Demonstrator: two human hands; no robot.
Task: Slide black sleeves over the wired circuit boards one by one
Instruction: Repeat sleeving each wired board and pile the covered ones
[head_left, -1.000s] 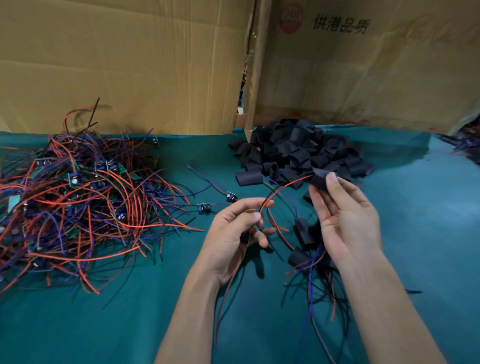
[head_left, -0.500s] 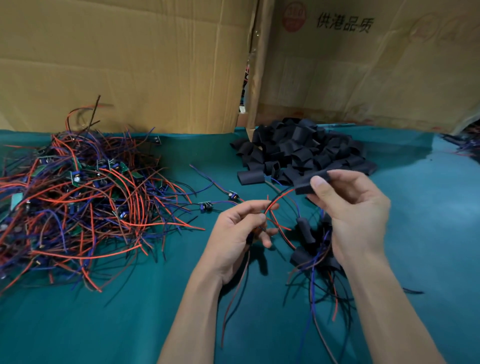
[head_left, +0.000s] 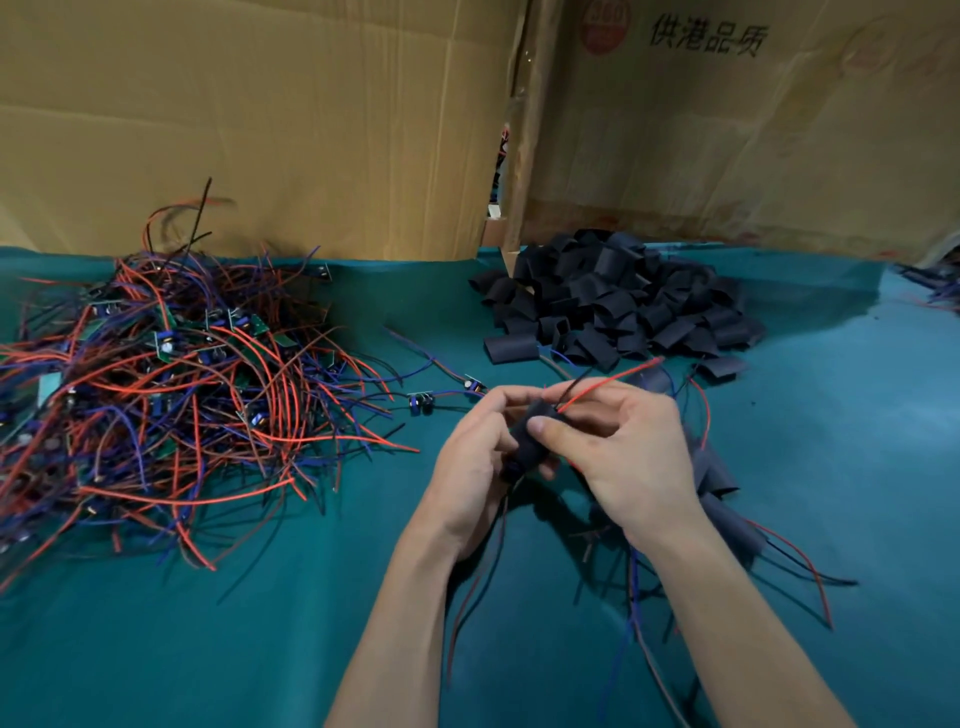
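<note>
Both hands meet above the green cloth at mid-frame. My right hand (head_left: 618, 447) pinches a black sleeve (head_left: 531, 441) between thumb and fingers. My left hand (head_left: 475, 452) holds the wired circuit board, which is mostly hidden inside the sleeve and behind my fingers. A red wire (head_left: 608, 382) and a black wire stick up out of the sleeve's top; other wires hang below my left hand. A heap of loose black sleeves (head_left: 613, 306) lies behind the hands.
A big tangle of wired boards (head_left: 171, 384) covers the left of the green cloth (head_left: 260, 623). Several sleeved boards (head_left: 722, 499) lie to the right of my right wrist. Two small loose boards (head_left: 421, 402) sit just left of my hands. Cardboard walls (head_left: 260, 119) stand behind.
My right hand brought the black sleeve down and left from near the heap onto the wires held by my left hand; the red wire now pokes out of the sleeve's top.
</note>
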